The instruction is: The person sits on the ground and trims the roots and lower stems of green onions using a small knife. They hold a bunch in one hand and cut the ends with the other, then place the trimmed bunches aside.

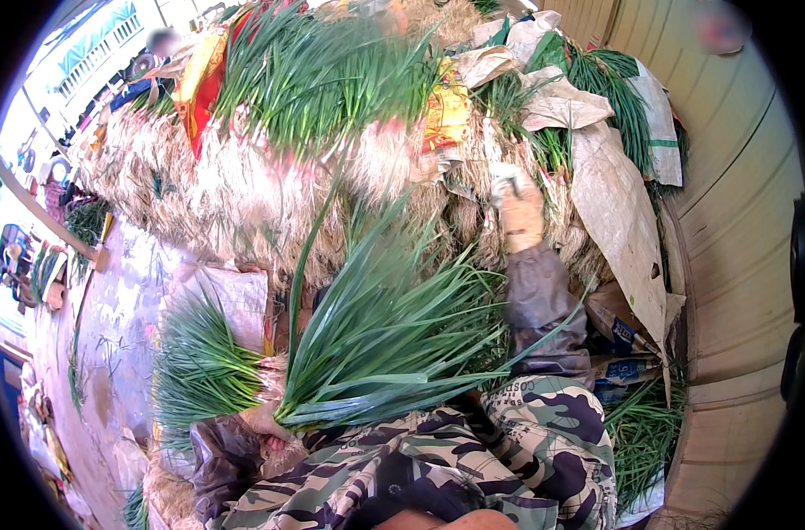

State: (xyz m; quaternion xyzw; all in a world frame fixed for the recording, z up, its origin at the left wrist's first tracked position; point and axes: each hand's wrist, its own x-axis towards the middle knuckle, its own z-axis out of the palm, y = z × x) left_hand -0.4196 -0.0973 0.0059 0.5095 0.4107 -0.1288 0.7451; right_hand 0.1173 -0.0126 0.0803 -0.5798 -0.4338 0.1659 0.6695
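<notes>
My left hand [273, 424] is closed around the root end of a bunch of long green onion-like plants [382, 331], whose leaves fan out up and right above my camouflage trousers. Reaching forward, my right hand [518, 202] wears a pale glove and lies at the edge of a large heap of rooted plants [257, 192]; its fingers are blurred, so whether it grips anything cannot be told. Left of the held bunch lies another bundle of green plants [210, 371], its roots close to my left hand.
A pale woven sheet [614, 192] hangs over the heap at the right, beside a curved tan wall [734, 265]. Red and yellow packaging [447, 112] lies on the heap. More greens [648, 424] sit low at the right. A whitish floor [127, 298] stretches along the left.
</notes>
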